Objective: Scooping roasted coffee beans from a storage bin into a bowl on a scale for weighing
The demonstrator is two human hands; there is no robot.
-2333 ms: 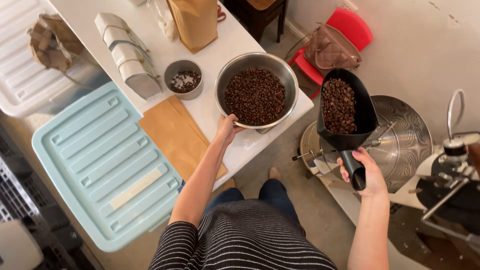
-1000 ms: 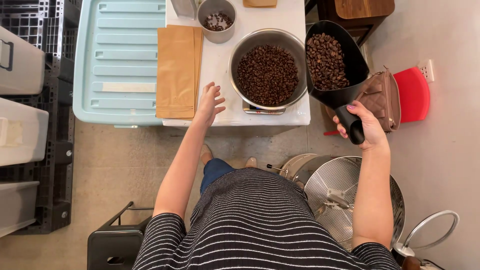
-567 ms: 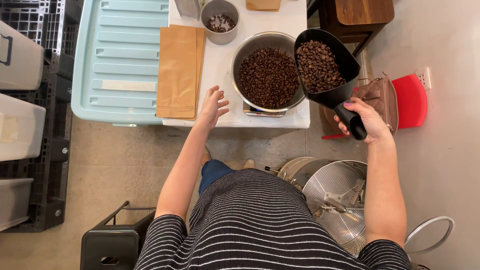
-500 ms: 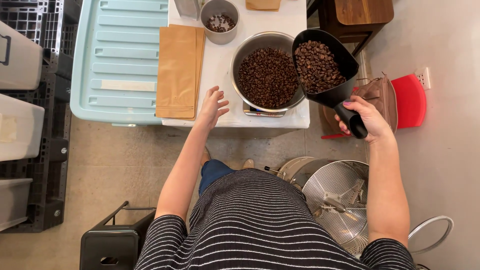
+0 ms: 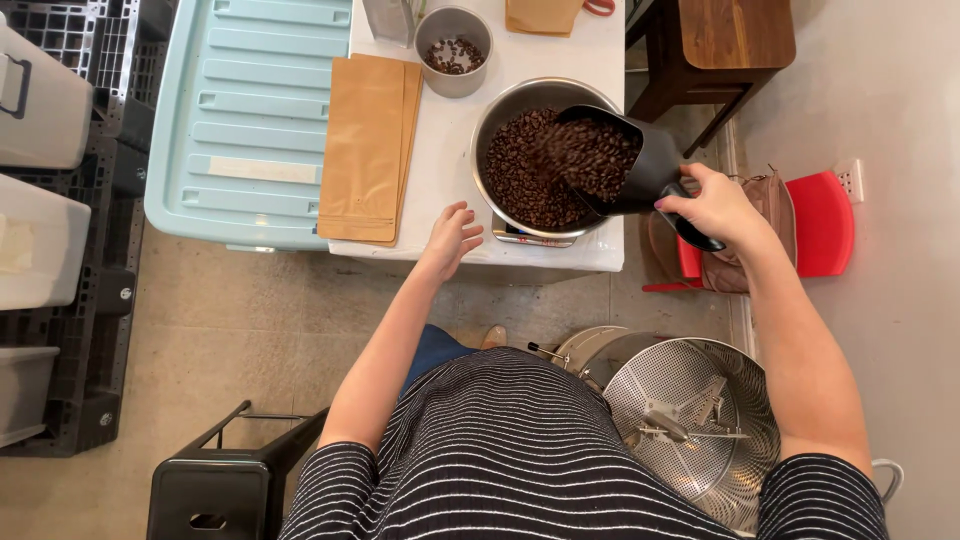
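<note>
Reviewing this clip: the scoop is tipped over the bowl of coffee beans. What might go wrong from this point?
1. The black scoop in the right hand tilts at the right rim of the steel bowl; beans could spill over it.
2. The bowl sits on a small scale near the table edge, and the left hand isn't touching it, so a knock might shift it.

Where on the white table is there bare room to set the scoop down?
Bare white table shows between the kraft bags and the steel bowl, by the left hand. Around the scoop in the right hand, it is crowded.
</note>
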